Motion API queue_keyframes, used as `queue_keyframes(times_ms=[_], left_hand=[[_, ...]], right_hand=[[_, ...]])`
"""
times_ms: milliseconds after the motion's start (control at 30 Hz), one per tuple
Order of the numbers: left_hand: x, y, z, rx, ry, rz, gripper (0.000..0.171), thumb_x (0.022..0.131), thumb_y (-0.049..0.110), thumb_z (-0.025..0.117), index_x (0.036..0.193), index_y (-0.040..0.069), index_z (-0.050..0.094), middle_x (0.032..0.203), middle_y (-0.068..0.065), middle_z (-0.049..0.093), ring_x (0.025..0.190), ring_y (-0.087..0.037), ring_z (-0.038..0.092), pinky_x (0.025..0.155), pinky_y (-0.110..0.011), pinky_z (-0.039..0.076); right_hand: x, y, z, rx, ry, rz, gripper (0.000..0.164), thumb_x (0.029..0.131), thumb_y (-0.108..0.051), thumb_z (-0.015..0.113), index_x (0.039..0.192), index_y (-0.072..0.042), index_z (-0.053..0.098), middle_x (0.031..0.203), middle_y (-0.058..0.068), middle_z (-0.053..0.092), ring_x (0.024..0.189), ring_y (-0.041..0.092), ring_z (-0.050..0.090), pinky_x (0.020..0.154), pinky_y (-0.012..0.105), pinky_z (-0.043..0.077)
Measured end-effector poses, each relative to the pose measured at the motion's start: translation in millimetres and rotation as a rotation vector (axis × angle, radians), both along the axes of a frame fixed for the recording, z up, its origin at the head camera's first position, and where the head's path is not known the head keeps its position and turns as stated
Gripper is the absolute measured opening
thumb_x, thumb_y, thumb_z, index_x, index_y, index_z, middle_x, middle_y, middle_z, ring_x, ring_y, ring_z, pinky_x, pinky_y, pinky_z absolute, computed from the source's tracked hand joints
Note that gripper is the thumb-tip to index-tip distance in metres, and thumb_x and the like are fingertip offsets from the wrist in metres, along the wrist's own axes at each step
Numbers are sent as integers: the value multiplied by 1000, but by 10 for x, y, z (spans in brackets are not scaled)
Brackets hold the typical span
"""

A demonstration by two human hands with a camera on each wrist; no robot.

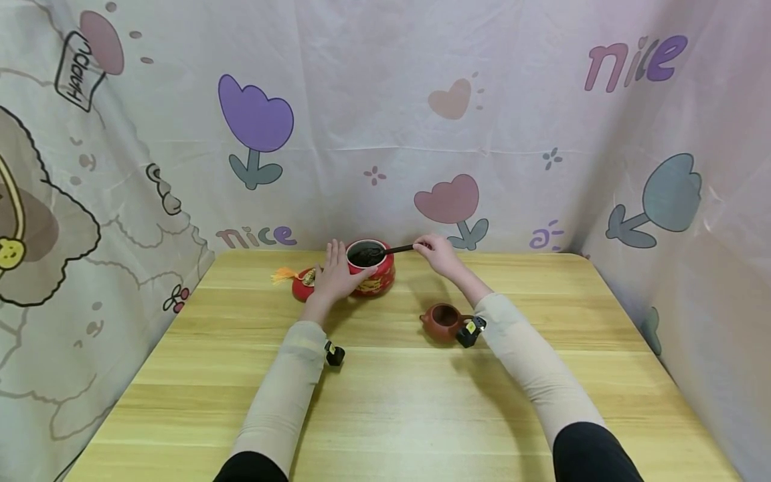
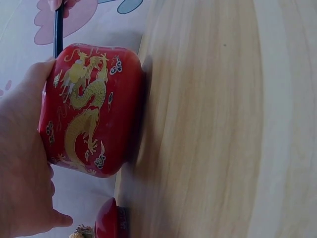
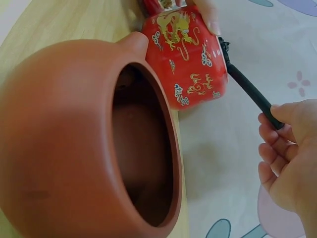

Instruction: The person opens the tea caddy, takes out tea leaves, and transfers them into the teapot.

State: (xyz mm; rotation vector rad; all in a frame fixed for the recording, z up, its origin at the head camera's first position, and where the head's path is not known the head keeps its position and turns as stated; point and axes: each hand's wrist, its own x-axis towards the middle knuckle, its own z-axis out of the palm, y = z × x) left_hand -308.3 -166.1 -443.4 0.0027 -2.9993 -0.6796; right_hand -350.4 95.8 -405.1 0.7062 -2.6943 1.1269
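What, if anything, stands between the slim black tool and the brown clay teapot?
Only the near rim of the round red jar, beside the thumb of the left hand; past that, the black tool has nothing visible before the teapot.

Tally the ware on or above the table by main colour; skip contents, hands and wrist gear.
Red: 2 (jar, lid)
Brown: 1 (teapot)
Black: 1 (utensil)
Total: 4
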Motion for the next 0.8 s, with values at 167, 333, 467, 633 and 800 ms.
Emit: queue_keyframes(times_ms=[167,333,467,633,800], left_hand=[[-11,-4,-9,8,-7,4,124,75,90,39,157,6,0,166,-12,-7,154,-29,-6,116,-69,9],[-7,-7,-18,13,-2,7,123,75,89,40,157,6,1,166,-13,-6,154,-28,-7,116,-69,9],[-6,-2,-21,18,-8,5,123,75,90,40,157,6,0,166,-13,-6,154,-29,-7,116,-69,8],[-16,0,-24,19,-7,5,124,74,90,39,157,6,1,166,-13,-6,154,-30,-6,116,-70,9],[-16,-3,-20,12,-4,4,123,75,90,38,157,7,1,166,-12,-5,154,-29,-6,116,-69,10]], right_hand=[[10,20,9,-3,3,-10,26,100,-20,55,109,-1,68,105,17,65,92,27,56,84,42,47],[20,48,15,-21,-10,-18,26,100,-21,54,110,-1,68,107,18,65,96,28,57,86,43,48],[39,80,29,-46,-14,-18,27,101,-21,54,111,0,68,108,18,65,96,29,57,86,43,48],[70,135,65,-73,-7,-16,27,101,-19,53,112,1,67,109,19,65,96,29,57,86,43,47],[103,193,113,-91,8,-17,27,100,-19,54,112,1,67,108,19,66,94,29,57,83,41,47]])
